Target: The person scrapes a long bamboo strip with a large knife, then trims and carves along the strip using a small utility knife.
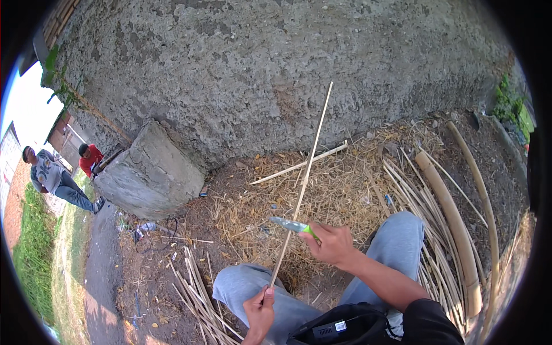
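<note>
Between my knees my left hand [260, 310] is closed round the lower end of a long thin bamboo strip [315, 141], which slants up and away toward the wall. My right hand [332, 244] grips a knife [288, 224] by its bright green handle. The grey blade points left and lies across the strip, well above my left hand. Whether its edge touches the strip I cannot tell. A second pale strip [276, 175] lies on the ground beyond, crossing behind the held one.
Bundled strips [201, 299] lie at left; more strips [428, 221], a thick bamboo piece [451, 224] and a curved pole [483, 195] lie at right. Shavings [345, 190] cover the ground before a rough wall [259, 75]. Two people stand beyond a concrete block [155, 172].
</note>
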Motion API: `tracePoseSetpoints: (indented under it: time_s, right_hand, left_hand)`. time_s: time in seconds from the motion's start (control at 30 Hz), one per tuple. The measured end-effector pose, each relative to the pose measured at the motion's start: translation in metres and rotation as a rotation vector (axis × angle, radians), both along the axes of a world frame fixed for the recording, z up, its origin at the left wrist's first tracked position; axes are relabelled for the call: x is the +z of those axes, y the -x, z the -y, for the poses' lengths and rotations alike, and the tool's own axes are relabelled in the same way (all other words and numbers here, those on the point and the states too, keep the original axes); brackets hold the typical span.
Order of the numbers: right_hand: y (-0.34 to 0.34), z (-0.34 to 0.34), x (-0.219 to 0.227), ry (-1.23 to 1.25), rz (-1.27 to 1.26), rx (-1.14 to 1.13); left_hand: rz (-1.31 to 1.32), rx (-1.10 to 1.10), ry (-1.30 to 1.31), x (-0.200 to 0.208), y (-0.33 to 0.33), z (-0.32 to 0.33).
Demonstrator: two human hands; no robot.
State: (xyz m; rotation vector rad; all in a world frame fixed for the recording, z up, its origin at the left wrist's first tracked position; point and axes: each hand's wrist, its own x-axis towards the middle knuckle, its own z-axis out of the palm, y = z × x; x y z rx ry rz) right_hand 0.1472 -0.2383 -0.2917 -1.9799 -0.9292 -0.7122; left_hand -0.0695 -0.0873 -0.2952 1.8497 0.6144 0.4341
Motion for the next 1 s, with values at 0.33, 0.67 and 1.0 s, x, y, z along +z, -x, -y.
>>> tracePoseSetpoints:
  time_s: [0.33,0.67,1.0]
  right_hand:
    - [-0.007,0.008,0.022,0.040,-0.032,-0.160]
    - [-0.012,0.009,0.028,-0.015,-0.157,-0.326]
    - [-0.024,0.010,0.016,-0.025,-0.158,-0.214]
  left_hand:
    - [-0.027,0.012,0.041,-0.006,0.014,-0.007]
    - [-0.078,0.064,0.075,-0.007,0.013,-0.006]
    - [-0.096,0.064,0.049,-0.004,0.010,-0.002]
